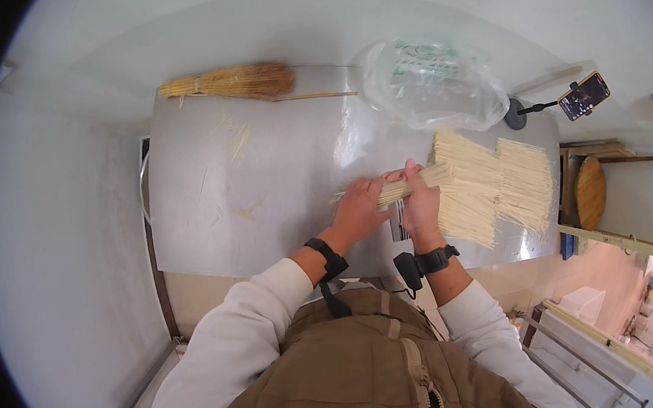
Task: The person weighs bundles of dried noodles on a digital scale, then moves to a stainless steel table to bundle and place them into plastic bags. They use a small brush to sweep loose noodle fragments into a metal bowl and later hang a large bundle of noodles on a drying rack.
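A bundle of dried noodles (pixel 395 192) lies crosswise between my hands, above the metal tabletop (pixel 274 178). My left hand (pixel 357 210) is closed around its left end, and a few thin tips stick out past the fingers. Further right, my right hand (pixel 420 199) grips the same bundle with the thumb raised. Just right of that hand, loose pale noodles (pixel 467 187) are spread in a thick layer, with a second layer of noodles (pixel 525 184) beside it. Partly hidden below the bundle is a shiny metal piece (pixel 398 224) whose kind I cannot make out.
A straw brush (pixel 246 82) lies along the back edge, with a thin stick (pixel 317 96) beside it. A clear plastic bag (pixel 434 85) sits at the back right, near a phone (pixel 584 97) on a stand. Noodle scraps (pixel 240 143) dot the left side. A round wooden board (pixel 590 192) stands beyond the right edge.
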Demonstrator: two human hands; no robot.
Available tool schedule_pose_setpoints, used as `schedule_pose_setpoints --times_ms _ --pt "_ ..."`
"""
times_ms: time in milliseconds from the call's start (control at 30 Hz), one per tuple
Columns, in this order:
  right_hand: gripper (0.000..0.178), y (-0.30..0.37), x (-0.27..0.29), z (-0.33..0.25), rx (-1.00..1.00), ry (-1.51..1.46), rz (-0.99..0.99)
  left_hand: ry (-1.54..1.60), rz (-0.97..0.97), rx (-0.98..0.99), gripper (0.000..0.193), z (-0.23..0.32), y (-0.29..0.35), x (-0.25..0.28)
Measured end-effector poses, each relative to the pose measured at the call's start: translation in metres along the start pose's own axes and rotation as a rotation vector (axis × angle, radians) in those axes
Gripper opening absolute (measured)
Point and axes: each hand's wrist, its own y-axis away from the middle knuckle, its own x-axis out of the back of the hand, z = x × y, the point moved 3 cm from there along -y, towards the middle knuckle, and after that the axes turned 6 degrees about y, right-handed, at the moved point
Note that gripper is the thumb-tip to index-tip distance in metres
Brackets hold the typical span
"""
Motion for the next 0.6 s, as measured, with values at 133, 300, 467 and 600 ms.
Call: schedule_pose_setpoints --times_ms 133,300,467,600 --pt "0.065 0.007 0.021 -0.015 -0.005 0.038 -0.293 0.798 -0.32 0.427 0.034 0.006 0.014 -0.003" --pt "0.091 0.043 0.057 0.018 -0.53 0.128 -0.288 1.81 -0.737 0.907 0.01 0.022 0.057 0.021" --pt "0.082 0.055 0.024 0.019 -0.543 -0.267 -0.604 1.669 -0.924 0.781 0.018 0.037 0.062 0.021" --pt "0.04 0.036 -0.007 -0.015 -0.396 -0.687 -0.582 1.411 -1.1 0.677 0.029 0.042 0.045 0.026"
